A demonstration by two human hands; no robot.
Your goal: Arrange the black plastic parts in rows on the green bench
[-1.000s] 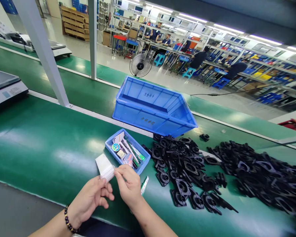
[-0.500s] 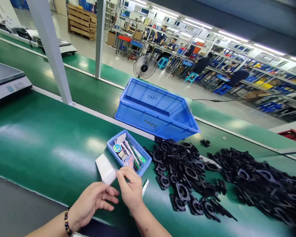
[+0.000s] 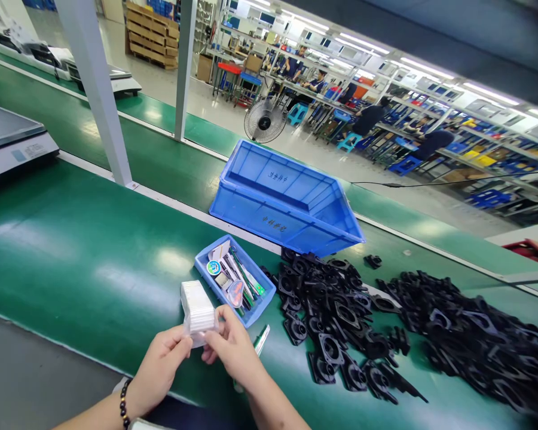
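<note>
A clear plastic bag holding a stack of white pieces point(image 3: 199, 307) is held up over the green table between my hands. My left hand point(image 3: 168, 358) pinches the bag's lower left edge, and my right hand point(image 3: 233, 343) grips its lower right edge. Just behind the bag sits a small blue tray point(image 3: 262, 307) with pens, a round sticker and other small items. A cutter with a bare blade point(image 3: 262, 340) lies on the table, partly hidden by my right forearm.
Black plastic parts point(image 3: 332, 322) are heaped to the right, with a second heap point(image 3: 484, 334) beyond. Large blue bins point(image 3: 287, 221) stand behind the tray. A scale point(image 3: 18, 143) is at the left, near a grey post point(image 3: 96, 89). People sit at benches in the background.
My left hand's fingers have closed on the bag's edge. The bag has turned and moved slightly right, showing the stack's face, and my right hand has shifted to its lower corner.
</note>
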